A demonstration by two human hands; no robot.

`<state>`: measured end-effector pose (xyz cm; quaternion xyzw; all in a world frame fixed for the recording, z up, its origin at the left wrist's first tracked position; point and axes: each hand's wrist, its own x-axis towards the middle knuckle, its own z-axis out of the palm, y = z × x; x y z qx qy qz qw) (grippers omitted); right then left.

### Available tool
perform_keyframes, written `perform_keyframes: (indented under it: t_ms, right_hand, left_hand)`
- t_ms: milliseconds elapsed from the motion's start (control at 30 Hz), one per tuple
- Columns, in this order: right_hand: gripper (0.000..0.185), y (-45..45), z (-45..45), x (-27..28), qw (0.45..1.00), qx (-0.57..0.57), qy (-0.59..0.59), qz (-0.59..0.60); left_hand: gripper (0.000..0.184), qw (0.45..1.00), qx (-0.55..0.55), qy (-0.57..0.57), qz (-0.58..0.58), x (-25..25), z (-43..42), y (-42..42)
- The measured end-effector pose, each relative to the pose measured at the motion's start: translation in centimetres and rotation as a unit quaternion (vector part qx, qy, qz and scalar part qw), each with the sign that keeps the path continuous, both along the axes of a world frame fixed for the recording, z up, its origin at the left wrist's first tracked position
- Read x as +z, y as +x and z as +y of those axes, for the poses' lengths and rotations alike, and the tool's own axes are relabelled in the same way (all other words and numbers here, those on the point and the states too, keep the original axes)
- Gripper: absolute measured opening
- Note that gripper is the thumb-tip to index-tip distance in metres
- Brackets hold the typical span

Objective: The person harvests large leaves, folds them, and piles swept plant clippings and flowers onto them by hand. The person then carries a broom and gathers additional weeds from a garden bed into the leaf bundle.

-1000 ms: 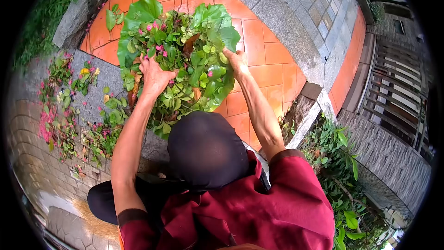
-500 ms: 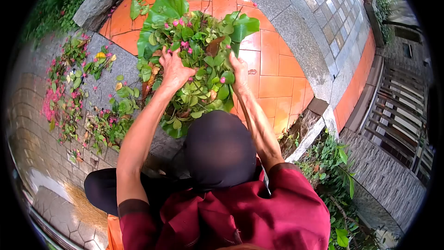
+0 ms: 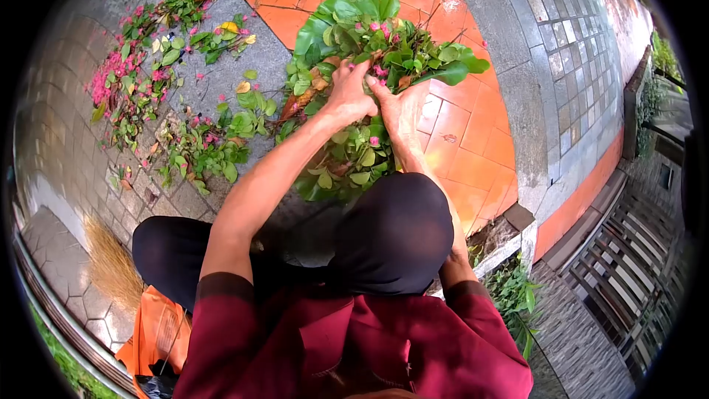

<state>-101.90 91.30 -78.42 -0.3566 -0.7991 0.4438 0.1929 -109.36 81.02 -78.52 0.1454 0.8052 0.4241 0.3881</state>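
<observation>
A heap of leafy clippings [image 3: 362,155] with pink flowers lies in front of me, partly on the orange tiles. Large, broad green leaves [image 3: 362,0] stick out at its far and right sides. My left hand [image 3: 350,94] is pressed into the middle of the heap, its fingers curled over the leaves. Close beside it, my right hand [image 3: 402,111] grips the heap from the right, thumb toward the left hand. Leaves hide some of the right fingertips.
Loose clippings with pink petals [image 3: 111,77] are scattered over the grey paving on the left. A straw broom [image 3: 111,258] and an orange bag [image 3: 155,332] lie at lower left. Bordering the orange tiles [image 3: 473,125] on the right is a grey stone strip [image 3: 509,89].
My hands have come together over the heap; the right moved inward from its right edge. The heap looks narrower and more bunched. The camera view has shifted left.
</observation>
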Motion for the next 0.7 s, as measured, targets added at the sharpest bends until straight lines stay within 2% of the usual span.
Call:
perform_keyframes:
  t_ms: [33,67,133,167,200,267,300,333,367,433,467,533,567,633,667,700]
  right_hand:
    - [0.088,-0.2,-0.2,0.1,1.000,-0.009,0.013,-0.001]
    - [0.088,-0.2,-0.2,-0.4,1.000,-0.006,0.013,0.001]
    - [0.085,-0.1,0.0,-1.4,0.999,-0.019,0.014,-0.044]
    - [0.083,-0.2,0.0,-1.1,0.999,-0.015,0.010,-0.048]
    - [0.083,-0.4,0.0,-0.7,0.999,-0.016,0.014,-0.047]
    - [0.081,-0.4,-0.3,-0.1,0.999,-0.023,0.018,-0.037]
    - [0.079,-0.5,-0.5,-0.1,0.998,-0.040,0.025,-0.052]
    - [0.079,-0.4,-0.5,-0.1,0.997,-0.041,0.025,-0.052]
    - [0.079,-0.3,-0.6,-0.4,0.996,-0.049,0.036,-0.062]
    - [0.078,-0.4,-0.7,-0.4,0.995,-0.054,0.046,-0.070]
    - [0.079,-0.4,-0.6,-0.1,0.997,-0.049,0.031,-0.060]
    - [0.079,-0.5,-0.5,0.1,0.998,-0.040,0.015,-0.051]
    - [0.079,-0.4,-0.4,0.1,0.998,-0.036,0.010,-0.051]
    - [0.077,-0.3,-0.6,0.4,0.998,-0.033,-0.002,-0.049]
    - [0.077,-0.3,-0.6,0.4,0.998,-0.032,-0.005,-0.051]
    - [0.077,-0.3,-0.6,0.4,0.999,-0.034,-0.010,-0.042]
  left_hand:
    - [0.100,0.998,-0.013,0.030,-0.058,0.5,-0.6,-0.8]
    - [0.100,0.998,-0.010,0.029,-0.056,0.6,-1.3,-1.7]
    - [0.100,0.963,-0.075,0.189,-0.178,0.3,-2.5,-4.0]
    - [0.097,0.938,-0.098,0.216,-0.251,1.3,-2.8,-5.3]
    - [0.092,0.961,-0.154,0.108,-0.203,3.3,-3.1,-6.5]
    - [0.081,0.965,-0.210,0.001,-0.161,6.1,-3.5,-8.9]
    - [0.069,0.950,-0.252,-0.039,-0.181,7.0,-3.7,-10.7]
    - [0.057,0.960,-0.236,-0.037,-0.144,7.9,-4.3,-11.5]
    - [0.046,0.973,-0.217,-0.013,-0.082,5.5,-5.1,-12.7]
    - [0.027,0.992,-0.094,-0.034,-0.081,2.4,-6.2,-15.2]
    - [0.027,0.992,-0.093,-0.034,-0.081,0.7,-6.3,-15.6]
    - [0.025,0.976,0.016,-0.212,0.052,-2.5,-6.4,-15.4]
    - [0.025,0.976,0.019,-0.213,0.049,-3.3,-6.5,-14.6]
    - [0.039,0.964,0.010,-0.215,0.154,-4.3,-5.5,-12.6]
    - [0.047,0.969,0.040,-0.205,0.134,-4.7,-4.9,-11.9]
    - [0.049,0.966,0.066,-0.206,0.144,-5.6,-4.4,-11.6]
